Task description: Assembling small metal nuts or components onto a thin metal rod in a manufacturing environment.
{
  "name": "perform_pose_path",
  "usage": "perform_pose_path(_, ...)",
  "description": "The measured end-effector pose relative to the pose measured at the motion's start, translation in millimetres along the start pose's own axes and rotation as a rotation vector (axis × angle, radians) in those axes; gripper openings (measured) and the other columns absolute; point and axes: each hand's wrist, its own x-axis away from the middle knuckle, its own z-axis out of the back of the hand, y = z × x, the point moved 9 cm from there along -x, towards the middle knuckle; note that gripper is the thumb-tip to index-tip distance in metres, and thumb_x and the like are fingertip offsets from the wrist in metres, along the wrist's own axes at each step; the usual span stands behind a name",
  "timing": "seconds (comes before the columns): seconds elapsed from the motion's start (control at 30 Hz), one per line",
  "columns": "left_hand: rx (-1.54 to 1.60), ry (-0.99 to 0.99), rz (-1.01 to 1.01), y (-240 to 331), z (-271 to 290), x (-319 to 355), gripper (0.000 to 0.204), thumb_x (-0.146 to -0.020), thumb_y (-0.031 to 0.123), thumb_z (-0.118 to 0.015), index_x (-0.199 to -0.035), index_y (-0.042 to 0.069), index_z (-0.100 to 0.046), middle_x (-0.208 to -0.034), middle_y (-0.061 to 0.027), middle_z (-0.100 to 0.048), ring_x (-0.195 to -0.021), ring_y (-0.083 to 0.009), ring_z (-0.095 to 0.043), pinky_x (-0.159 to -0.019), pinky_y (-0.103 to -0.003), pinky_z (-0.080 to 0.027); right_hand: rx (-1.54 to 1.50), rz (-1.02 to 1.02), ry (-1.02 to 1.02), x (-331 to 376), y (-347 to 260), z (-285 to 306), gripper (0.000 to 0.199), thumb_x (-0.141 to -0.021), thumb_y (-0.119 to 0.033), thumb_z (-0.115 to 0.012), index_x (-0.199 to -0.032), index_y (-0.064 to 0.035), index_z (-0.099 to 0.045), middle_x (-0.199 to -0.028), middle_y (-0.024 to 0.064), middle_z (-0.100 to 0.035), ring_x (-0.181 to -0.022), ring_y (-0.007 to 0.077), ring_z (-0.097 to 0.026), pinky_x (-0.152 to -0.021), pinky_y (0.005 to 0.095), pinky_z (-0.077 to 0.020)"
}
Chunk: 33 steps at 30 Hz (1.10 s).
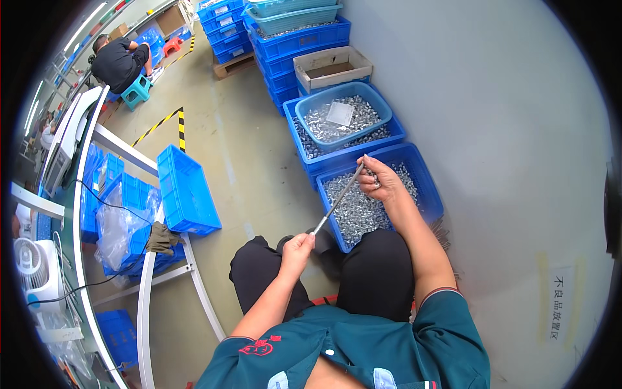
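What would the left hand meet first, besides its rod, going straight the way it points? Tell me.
Probably the right hand, which holds the upper end of the grey rod. The nearer blue bin also falls along that line in the picture but seems lower; depth is unclear.

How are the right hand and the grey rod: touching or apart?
Touching. The head view shows the right hand pinching the grey rod at its far end.

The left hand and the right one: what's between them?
A thin grey rod runs from the left hand to the right hand, seen in the head view.
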Motion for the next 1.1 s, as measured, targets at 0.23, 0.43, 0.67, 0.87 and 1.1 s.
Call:
perform_pose_path(0.23,-0.092,0.051,-0.037,5,2,-1,0.034,-0.089,0.025,-0.054,-0.062,0.005,-0.051,-0.054,0.0057,-0.040,-0.051,-0.0033,-0.035,-0.047,-0.021,-0.029,0.415,0.183,0.169,10,-26,-13,0.017,-0.080,-0.013,-0.065,-0.087,-0.0021,-0.054,-0.065,0.0015,-0.048,-0.045,0.0054,-0.039,-0.036,0.0176,-0.0249)
perform_pose_path(0.43,-0.073,0.072,-0.105,15,-9,-13,0.031,-0.090,0.027,-0.053,-0.067,0.007,-0.052,-0.051,0.0077,-0.036,-0.045,-0.0019,-0.029,-0.042,-0.020,-0.021,0.607,0.011,0.117,13,6,-32,0.020,-0.079,-0.015,-0.067,-0.090,-0.0022,-0.056,-0.060,-0.0008,-0.045,-0.044,0.0051,-0.038,-0.037,0.0185,-0.0222)
perform_pose_path(0.67,0.242,-0.065,0.068,18,-31,-23,0.031,-0.092,0.032,-0.048,-0.072,0.009,-0.049,-0.048,0.0083,-0.031,-0.037,-0.0014,-0.022,-0.036,-0.019,-0.015,0.520,-0.240,0.019,17,26,-10,0.026,-0.087,-0.023,-0.056,-0.099,-0.0007,-0.057,-0.070,0.0013,-0.049,-0.046,0.0031,-0.036,-0.035,0.0149,-0.0230)
perform_pose_path(0.87,0.190,-0.046,0.052,10,-22,-18,0.032,-0.093,0.033,-0.048,-0.072,0.009,-0.049,-0.047,0.0081,-0.030,-0.036,-0.0016,-0.022,-0.035,-0.019,-0.015,0.146,-0.202,0.193,12,17,18,0.020,-0.085,-0.011,-0.048,-0.099,0.0029,-0.051,-0.078,0.0095,-0.054,-0.047,0.0057,-0.039,-0.034,0.0160,-0.0275)
perform_pose_path(1.1,0.084,0.012,-0.020,10,-10,-8,0.033,-0.092,0.031,-0.049,-0.069,0.008,-0.050,-0.048,0.0078,-0.032,-0.039,-0.0019,-0.024,-0.037,-0.021,-0.016,0.080,-0.060,0.090,6,5,12,0.015,-0.085,-0.013,-0.057,-0.092,-0.0020,-0.051,-0.075,0.0060,-0.054,-0.047,0.0056,-0.041,-0.034,0.0165,-0.0272)
